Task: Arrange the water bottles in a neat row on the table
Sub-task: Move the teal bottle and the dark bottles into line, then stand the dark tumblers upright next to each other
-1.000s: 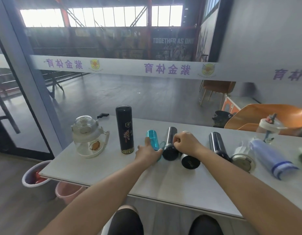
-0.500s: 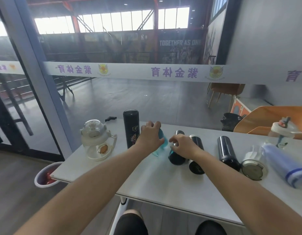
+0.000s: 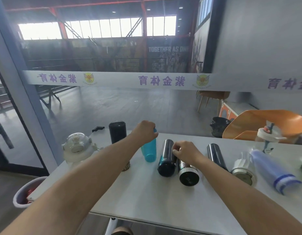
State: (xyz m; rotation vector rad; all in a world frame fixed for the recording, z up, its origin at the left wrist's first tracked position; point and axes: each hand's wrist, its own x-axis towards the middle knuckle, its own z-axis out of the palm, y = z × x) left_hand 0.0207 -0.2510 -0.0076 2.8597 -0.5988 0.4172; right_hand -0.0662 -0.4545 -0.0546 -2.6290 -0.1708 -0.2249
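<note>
My left hand (image 3: pixel 144 132) grips the top of a teal bottle (image 3: pixel 149 152), which stands nearly upright on the white table (image 3: pixel 147 197). To its left stand a black flask (image 3: pixel 117 132) and a clear round jug (image 3: pixel 78 148). My right hand (image 3: pixel 186 150) rests on two dark flasks lying side by side: one with a teal band (image 3: pixel 166 158) and one with a chrome ring (image 3: pixel 187 173). Further right lie another dark flask (image 3: pixel 215 156), a white-capped bottle (image 3: pixel 243 168) and a blue-striped bottle (image 3: pixel 274 168).
A cup with a straw (image 3: pixel 267 138) stands at the back right before an orange chair (image 3: pixel 269 122). A glass wall runs behind the table. Bins (image 3: pixel 24 192) sit on the floor by the left table corner.
My left hand has tipped the teal bottle up from lying flat to nearly upright. My right hand stays on the dark flasks. The camera has shifted a little.
</note>
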